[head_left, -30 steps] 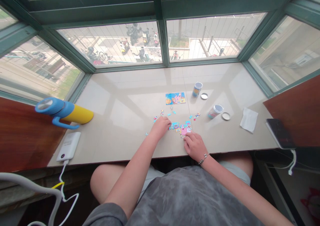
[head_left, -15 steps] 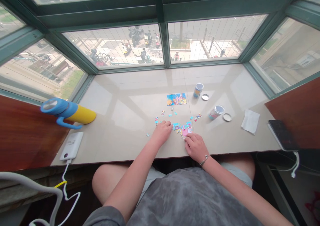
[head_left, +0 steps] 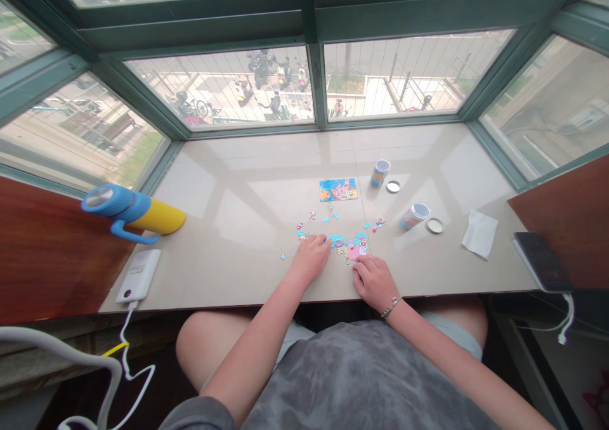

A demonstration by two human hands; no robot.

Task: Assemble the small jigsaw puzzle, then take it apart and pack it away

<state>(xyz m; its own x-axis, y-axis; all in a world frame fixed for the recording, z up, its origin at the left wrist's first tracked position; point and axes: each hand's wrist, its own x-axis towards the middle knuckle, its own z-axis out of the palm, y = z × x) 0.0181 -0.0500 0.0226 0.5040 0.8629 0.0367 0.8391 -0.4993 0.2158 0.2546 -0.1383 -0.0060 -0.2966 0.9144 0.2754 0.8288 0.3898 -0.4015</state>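
Jigsaw section (head_left: 353, 252), partly joined, lies on the pale surface (head_left: 228, 252) near its front edge. The left hand (head_left: 311, 256) rests at its left side, the right hand (head_left: 375, 281) at its lower right — fingers bent on both, though I cannot tell whether either grips a piece. Loose pieces (head_left: 326, 220) are scattered around (a lone one (head_left: 283, 257) sits off to the left). Just beyond lies a rectangular picture (head_left: 338, 189); to the right, two cans (head_left: 379, 175) with two lids (head_left: 434, 226) beside them — then a white tissue (head_left: 479, 234).
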